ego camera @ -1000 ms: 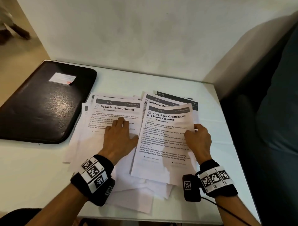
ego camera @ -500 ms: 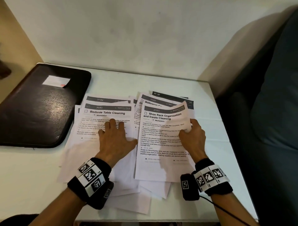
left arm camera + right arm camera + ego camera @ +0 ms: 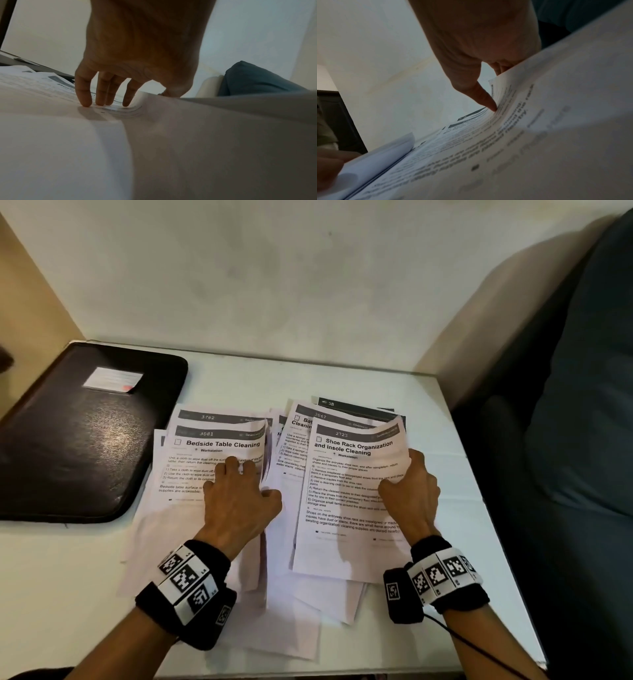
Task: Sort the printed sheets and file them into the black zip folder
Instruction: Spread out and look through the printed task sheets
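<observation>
sorting under way, nothing filed | left hand point(image 3: 239, 498) lay flat, fingers pressing left pile point(image 3: 191, 474) | right hand point(image 3: 409, 494) pinched top sheet point(image 3: 346, 501) edge, lifting it | folder point(image 3: 78, 440) lay shut, left of sheets on table point(image 3: 342, 378)

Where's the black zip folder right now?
In the head view the black zip folder lies closed at the table's far left, just left of the Bedside Table Cleaning sheet under the left hand.
</observation>
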